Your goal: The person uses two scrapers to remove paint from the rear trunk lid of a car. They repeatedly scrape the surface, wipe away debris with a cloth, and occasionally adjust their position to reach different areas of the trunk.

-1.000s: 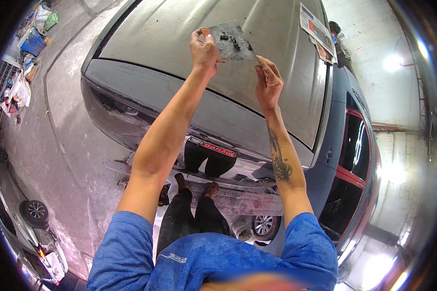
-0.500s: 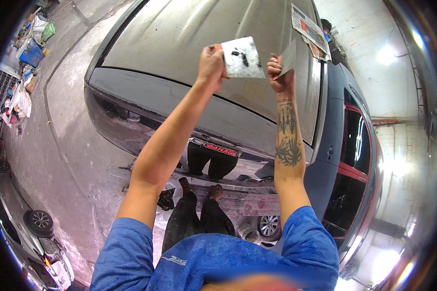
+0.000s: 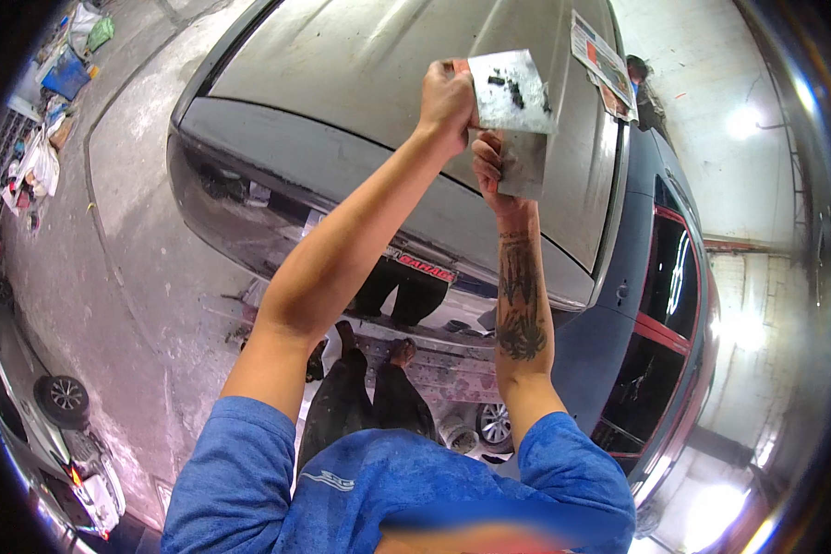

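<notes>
Held in the left hand (image 3: 446,102), which is closed on its orange edge, is a flat, pale plate (image 3: 496,113) reaching out to the right of the fist. Dark lumps (image 3: 515,95) lie on its face, which catches more light than it did a second ago. Just below that plate, the right hand (image 3: 489,164) has its fingers folded around a grey plate (image 3: 523,166) that juts out to the right of the knuckles.

Half a second ago the two plates stood side by side with a gap between them; now the left hand has moved to the right and the right hand has come left and a little lower, bringing the grey plate under the pale one's lower edge. Whether the edges touch cannot be told.

Beneath both hands spreads a ribbed vehicle panel (image 3: 360,60). Farther off, up and to the right of the right hand, newspaper sheets (image 3: 603,60) lie on the panel's edge, with another person (image 3: 652,109) just beyond them.
</notes>
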`<state>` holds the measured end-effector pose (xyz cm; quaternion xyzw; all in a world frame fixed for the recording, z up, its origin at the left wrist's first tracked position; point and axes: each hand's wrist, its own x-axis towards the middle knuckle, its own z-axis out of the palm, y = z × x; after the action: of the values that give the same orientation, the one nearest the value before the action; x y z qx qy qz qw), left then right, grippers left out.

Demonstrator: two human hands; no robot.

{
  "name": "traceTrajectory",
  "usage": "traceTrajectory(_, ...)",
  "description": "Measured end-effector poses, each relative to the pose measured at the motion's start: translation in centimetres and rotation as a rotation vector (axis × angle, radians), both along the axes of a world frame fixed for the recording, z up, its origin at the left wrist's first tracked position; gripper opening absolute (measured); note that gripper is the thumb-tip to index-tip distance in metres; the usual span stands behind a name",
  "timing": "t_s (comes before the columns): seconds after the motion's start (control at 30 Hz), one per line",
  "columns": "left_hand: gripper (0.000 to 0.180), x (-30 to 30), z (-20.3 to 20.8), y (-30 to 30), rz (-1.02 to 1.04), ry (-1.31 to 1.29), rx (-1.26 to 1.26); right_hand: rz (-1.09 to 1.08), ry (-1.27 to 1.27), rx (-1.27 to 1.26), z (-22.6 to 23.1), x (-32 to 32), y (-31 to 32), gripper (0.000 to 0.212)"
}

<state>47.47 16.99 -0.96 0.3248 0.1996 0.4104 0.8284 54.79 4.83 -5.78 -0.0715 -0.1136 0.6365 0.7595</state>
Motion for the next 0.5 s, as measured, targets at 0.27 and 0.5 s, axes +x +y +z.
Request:
traceTrajectory(0.27,0.039,-14.8,2.4,1.0,0.091,0.056,0.025,-0.052,-0.311,-0.220,0.4,-5.1,-8.9,0.054)
traceTrajectory(0.5,0.039,-37.1,-8.4,-9.8,0.343,0.328,0.119,0.222,-0.680,-0.719,-2.6,-13.9,-16.2,0.055)
